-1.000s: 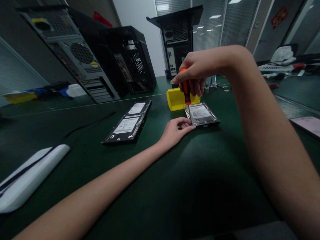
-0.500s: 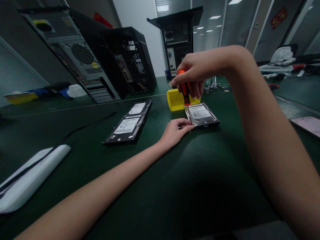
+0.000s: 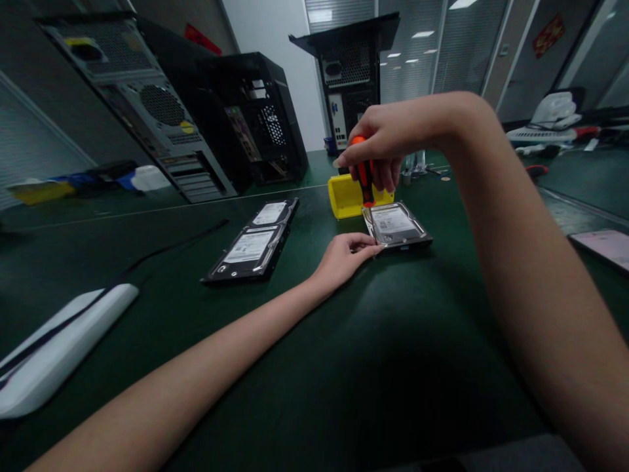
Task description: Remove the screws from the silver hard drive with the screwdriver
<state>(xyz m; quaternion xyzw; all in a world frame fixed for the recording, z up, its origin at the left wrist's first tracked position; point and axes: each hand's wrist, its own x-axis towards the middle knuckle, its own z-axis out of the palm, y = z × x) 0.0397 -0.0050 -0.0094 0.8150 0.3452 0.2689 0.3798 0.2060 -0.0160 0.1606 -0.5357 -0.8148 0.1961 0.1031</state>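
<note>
A hard drive (image 3: 398, 224) lies label up on the green table (image 3: 314, 367). My right hand (image 3: 376, 147) is wrapped round the orange and black handle of a screwdriver (image 3: 365, 180), held upright with its shaft pointing down at the drive's near left corner. Beside that corner my left hand (image 3: 348, 254) rests low on the table, its thumb and fingers pinched round the lower shaft or the drive's corner; what lies between the fingertips is too small to tell. A yellow bin (image 3: 344, 196) stands just behind the drive, partly hidden by my right hand.
Two more hard drives (image 3: 250, 246) lie end to end on the left. Computer cases (image 3: 275, 111) stand at the back. A white object (image 3: 73, 347) with a black cable across it is at the near left. A pink-topped flat object (image 3: 607, 246) lies at the right edge.
</note>
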